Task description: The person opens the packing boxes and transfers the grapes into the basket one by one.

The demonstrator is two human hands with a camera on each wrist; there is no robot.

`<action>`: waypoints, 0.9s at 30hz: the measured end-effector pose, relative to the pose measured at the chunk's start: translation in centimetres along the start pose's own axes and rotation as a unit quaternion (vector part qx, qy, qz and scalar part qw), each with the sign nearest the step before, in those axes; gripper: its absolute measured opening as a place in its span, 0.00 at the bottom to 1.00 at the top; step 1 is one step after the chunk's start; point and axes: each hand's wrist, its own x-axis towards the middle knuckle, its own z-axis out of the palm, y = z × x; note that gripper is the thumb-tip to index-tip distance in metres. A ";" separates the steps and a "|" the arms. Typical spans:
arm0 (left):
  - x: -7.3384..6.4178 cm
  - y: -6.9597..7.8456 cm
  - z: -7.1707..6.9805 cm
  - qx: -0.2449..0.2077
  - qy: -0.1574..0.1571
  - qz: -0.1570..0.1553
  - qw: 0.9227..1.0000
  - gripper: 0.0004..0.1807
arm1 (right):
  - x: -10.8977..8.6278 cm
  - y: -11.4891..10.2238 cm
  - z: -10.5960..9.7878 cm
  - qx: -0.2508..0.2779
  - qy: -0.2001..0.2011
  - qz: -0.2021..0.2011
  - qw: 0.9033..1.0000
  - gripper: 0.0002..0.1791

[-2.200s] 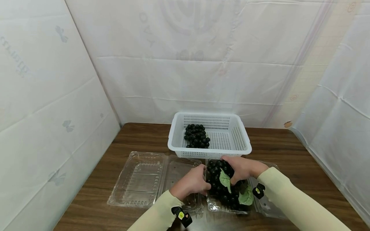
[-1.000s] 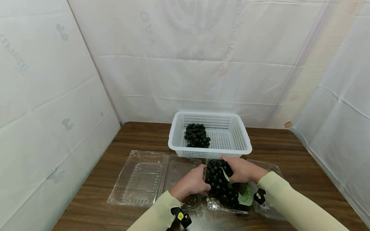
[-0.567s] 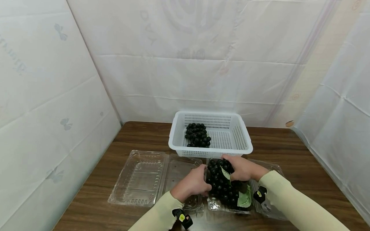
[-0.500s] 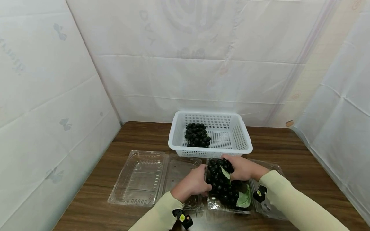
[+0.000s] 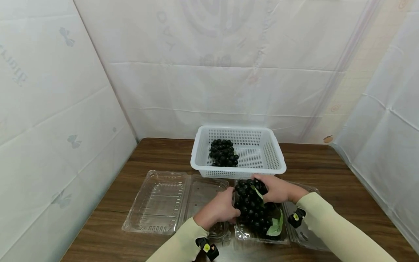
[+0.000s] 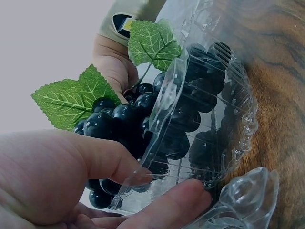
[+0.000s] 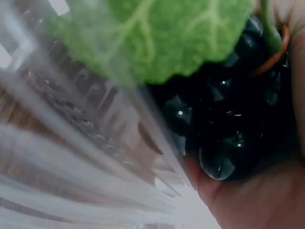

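Note:
A clear plastic clamshell container (image 5: 245, 234) lies open on the table, holding a bunch of dark grapes (image 5: 250, 209) with green leaves (image 5: 275, 226). My left hand (image 5: 218, 207) pinches the container's left wall; in the left wrist view the thumb lies against the upper edge and a finger presses from outside. At the far end of the bunch, my right hand (image 5: 275, 188) grips the grapes. A big leaf (image 7: 167, 43) covers part of the fruit in the right wrist view. Some of the right fingers are hidden behind the grapes.
A white perforated basket (image 5: 278, 167) stands at the back with another dark grape bunch (image 5: 223, 153) on its left side. To the left lies a second open clear clamshell (image 5: 157, 203). White sheets (image 5: 196, 94) wall the wooden table (image 5: 307, 160) at back and sides.
My right hand has shifted slightly to the right, the grapes under it moving a little. The leaves have turned to a narrower angle. My left hand stays at the container wall.

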 end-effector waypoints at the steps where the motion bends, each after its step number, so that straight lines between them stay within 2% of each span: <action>1: 0.0 0.0 0.0 0.001 0.000 0.000 1.000 0.46 | 0.0 0.0 -0.1 0.000 0.000 0.000 1.000 0.41; 10: 0.1 -0.1 0.0 0.005 -0.003 0.002 1.000 0.45 | -0.3 -0.3 -0.6 0.033 -0.009 -0.003 0.999 0.39; 18: 0.1 0.0 0.1 0.016 -0.001 -0.001 1.000 0.45 | -1.0 -0.5 -1.6 0.044 0.011 0.003 0.999 0.40; 24: 0.0 0.0 0.1 0.017 0.004 0.006 1.000 0.43 | -1.2 -0.3 -2.1 0.047 0.026 -0.022 0.998 0.25; 27: -0.1 0.1 0.1 0.016 0.005 0.010 1.000 0.42 | -1.5 -0.3 -2.3 0.053 0.031 -0.029 0.998 0.28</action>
